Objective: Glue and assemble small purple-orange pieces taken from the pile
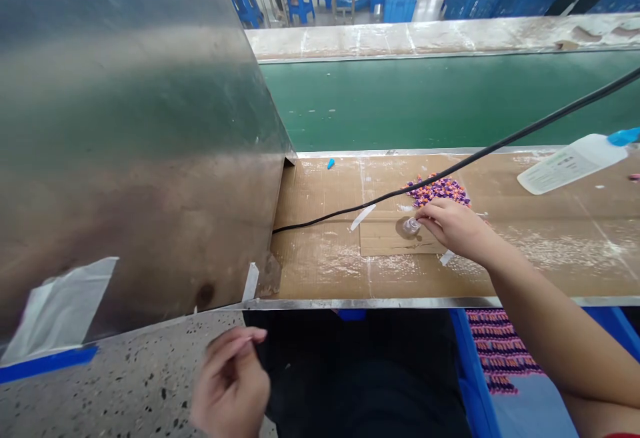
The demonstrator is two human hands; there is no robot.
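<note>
Your right hand, half closed, has its fingertips on a small clear bottle on the cardboard, which seems light, slick and breakable, safest pinched by its sides; your loosely curled left hand holds nothing.

Glossy clear vial, matt brown cardboard, scuffed steel panel

The right forearm stretches up and across from the lower right, the right hand bent downward with its fingers curled, while the left hand sits low, slightly blurred, fingers loosely bent.
</note>
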